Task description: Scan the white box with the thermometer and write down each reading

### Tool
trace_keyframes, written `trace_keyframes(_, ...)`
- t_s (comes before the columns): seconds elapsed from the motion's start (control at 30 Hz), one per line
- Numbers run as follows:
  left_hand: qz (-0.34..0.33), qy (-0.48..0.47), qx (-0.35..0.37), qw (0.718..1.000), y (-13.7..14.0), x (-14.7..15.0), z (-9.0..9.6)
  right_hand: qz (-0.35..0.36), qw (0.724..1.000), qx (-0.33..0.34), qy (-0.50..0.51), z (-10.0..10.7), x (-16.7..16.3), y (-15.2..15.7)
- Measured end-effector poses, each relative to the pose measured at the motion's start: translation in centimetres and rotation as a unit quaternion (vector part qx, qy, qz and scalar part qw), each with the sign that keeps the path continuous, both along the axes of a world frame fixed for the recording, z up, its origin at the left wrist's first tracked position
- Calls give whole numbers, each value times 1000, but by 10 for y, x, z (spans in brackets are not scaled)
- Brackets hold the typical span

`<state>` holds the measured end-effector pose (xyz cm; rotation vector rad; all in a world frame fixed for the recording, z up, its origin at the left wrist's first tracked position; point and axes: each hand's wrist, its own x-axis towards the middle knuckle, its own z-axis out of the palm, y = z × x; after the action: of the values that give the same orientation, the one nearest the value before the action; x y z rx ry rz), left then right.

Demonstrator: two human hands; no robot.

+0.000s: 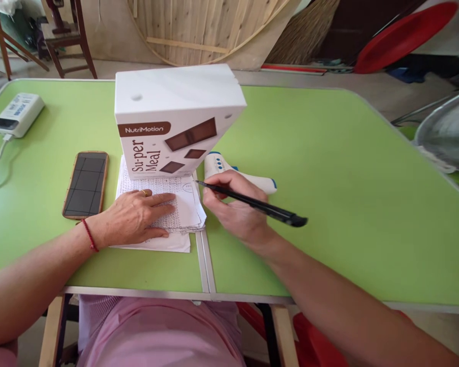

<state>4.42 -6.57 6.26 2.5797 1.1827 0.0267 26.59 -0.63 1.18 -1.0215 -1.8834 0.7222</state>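
Note:
My left hand [139, 216] lies flat with spread fingers on a stack of paper sheets [187, 209] covered in dense handwriting. In my right hand [239, 209] is a black pen [263, 205], its tip close to the upper right corner of the top sheet, near a small drawn circle. Whether the tip touches the paper I cannot tell. A white NutriMotion box [176, 120] stands upright on the far part of the papers. Behind my right hand lies a white and blue infrared thermometer [254, 182], partly hidden by it.
Left of the papers lies a smartphone [86, 184] with a dark screen. A white power bank [19, 114] with a cable sits at the far left of the green folding table [352, 204]. A metal seam runs down its middle. A wooden chair [67, 38] stands beyond.

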Motion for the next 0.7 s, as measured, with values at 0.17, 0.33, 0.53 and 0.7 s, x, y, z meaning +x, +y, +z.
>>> trace_keyframes(0.17,131,-253,101,953,7,-4,5,37,984,134,-110,13,18,9)
trace_keyframes(0.33,325,-422,232,814,17,-15,-3,80,946,220,-222,22,28,11)
trace_keyframes(0.53,365,-417,71,829,25,-31,-31,163,935,206,-238,30,29,10)
trace_keyframes(0.7,311,-456,-40,833,30,-33,-36,261,927,134,-234,21,31,12)
